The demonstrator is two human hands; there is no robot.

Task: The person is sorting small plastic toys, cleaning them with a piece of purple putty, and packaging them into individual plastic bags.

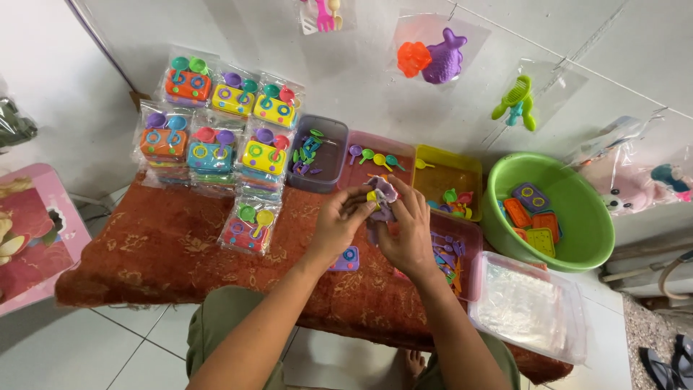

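Both hands meet above the red patterned cloth [166,245]. The left hand [336,224] and right hand [411,231] pinch a small purple plastic toy stove [382,193] between their fingertips, fingers curled shut around it. The toy sits up at the fingertips, between both hands. A green round plastic tub [577,217] stands well apart.

bare forearms, olive trousers, seemingly bare foot [414,363]

Purple toy piece [382,193] in my hands: glossy plastic. Worktop cloth [166,245]: matt, woven, rust. Green basin [570,189] at three o'clock: smooth plastic.
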